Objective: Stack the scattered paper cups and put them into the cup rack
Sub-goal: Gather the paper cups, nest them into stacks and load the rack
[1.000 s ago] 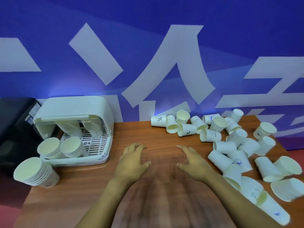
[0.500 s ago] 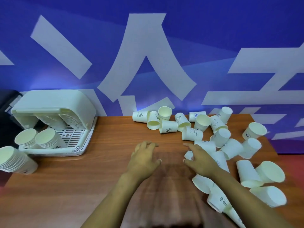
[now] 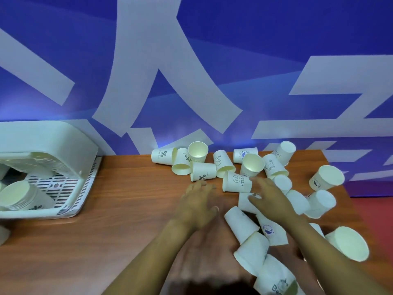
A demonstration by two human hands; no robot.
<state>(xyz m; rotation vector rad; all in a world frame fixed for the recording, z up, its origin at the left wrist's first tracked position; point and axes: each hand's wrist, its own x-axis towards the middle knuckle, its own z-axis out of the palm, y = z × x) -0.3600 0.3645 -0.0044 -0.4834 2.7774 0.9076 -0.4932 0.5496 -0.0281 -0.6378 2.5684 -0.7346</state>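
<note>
Several white paper cups lie scattered over the right half of the wooden table (image 3: 131, 235), some upright, most on their sides. A "HELLO" smiley cup (image 3: 237, 181) lies on its side in front of my hands. My left hand (image 3: 198, 204) hovers flat over the table, fingers spread, holding nothing. Reaching over the pile beside that cup, my right hand (image 3: 270, 199) has its fingers extended and grips nothing. The white cup rack (image 3: 85, 188) stands at the far left with its lid raised; a stack of cups (image 3: 23, 198) leans inside.
A blue wall with large white shapes runs along the table's back edge. More cups (image 3: 348, 243) lie near the right edge, where a red floor shows. Bare wood stretches between the rack and the pile.
The view has swung right, so the rack slid to the left edge. Both hands moved forward and right toward the cup pile; my right hand now reaches over the cups.
</note>
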